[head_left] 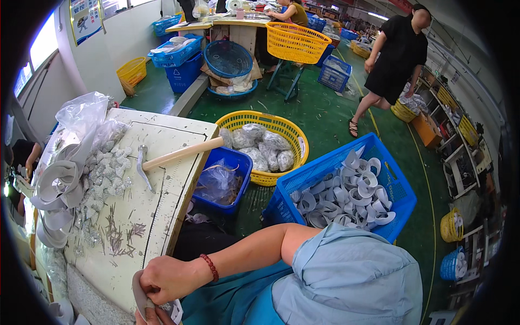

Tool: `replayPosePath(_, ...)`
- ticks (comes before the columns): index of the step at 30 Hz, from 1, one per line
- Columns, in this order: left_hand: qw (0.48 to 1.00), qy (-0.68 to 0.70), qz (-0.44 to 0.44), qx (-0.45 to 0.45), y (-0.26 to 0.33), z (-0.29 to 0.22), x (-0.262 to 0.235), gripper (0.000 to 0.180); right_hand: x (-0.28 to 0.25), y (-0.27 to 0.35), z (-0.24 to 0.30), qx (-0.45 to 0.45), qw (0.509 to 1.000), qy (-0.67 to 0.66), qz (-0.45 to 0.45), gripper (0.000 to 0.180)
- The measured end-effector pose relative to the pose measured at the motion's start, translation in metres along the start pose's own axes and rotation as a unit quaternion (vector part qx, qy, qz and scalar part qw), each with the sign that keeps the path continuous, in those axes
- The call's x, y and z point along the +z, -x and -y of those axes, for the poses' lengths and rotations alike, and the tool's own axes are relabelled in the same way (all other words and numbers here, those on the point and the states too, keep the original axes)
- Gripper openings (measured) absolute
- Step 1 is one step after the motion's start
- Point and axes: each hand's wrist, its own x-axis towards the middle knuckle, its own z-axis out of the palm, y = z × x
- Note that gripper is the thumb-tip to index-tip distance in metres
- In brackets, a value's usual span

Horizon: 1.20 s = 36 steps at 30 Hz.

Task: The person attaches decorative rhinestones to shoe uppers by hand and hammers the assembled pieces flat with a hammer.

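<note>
At the table's near edge, my right hand point(169, 277) is closed in a pinch on a curved grey-white strip point(138, 290), its wrist wearing a red bead bracelet. My left hand point(153, 316) shows only in part at the lower edge, its fingers closed on the same strip from below. Something small and glittery sits between the hands, too hidden to name. Farther up the white table point(162, 127) lies a hammer point(184, 153) with a wooden handle. Beside it spreads a heap of glittery silver pieces point(105, 173), with thin brown slivers point(120, 233) nearer me.
Looped grey-white strips point(57, 181) and a clear plastic bag point(84, 115) line the table's left. To its right stand a blue bin point(245, 165), a yellow basket point(300, 138) of bagged pieces and a blue crate point(398, 184) of curved strips. A person point(398, 54) in black walks the aisle.
</note>
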Motion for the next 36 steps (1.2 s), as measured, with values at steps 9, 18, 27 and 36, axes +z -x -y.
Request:
replayPosePath(9, 0.998, 0.059, -0.017, -0.021, 0.015, 0.002, 0.004, 0.021, 0.009, 0.005, -0.001, 0.068, 0.993, -0.097, -0.029, 0.016)
replayPosePath(18, 0.977, 0.151, -0.028, -0.146, 0.007, -0.002, -0.007, 0.02, 0.0, 0.012, 0.012, -0.017, 0.999, -0.003, 0.039, 0.024)
replayPosePath(27, 0.967, 0.194, -0.078, -0.148, 0.011, 0.004, 0.004, 0.017, 0.006, 0.007, 0.014, -0.109, 0.986, 0.125, -0.03, 0.025)
replayPosePath(36, 0.939, 0.246, -0.095, -0.222, 0.018, 0.001, 0.009, 0.016, 0.014, 0.001, 0.003, -0.184, 0.963, 0.178, -0.079, 0.025)
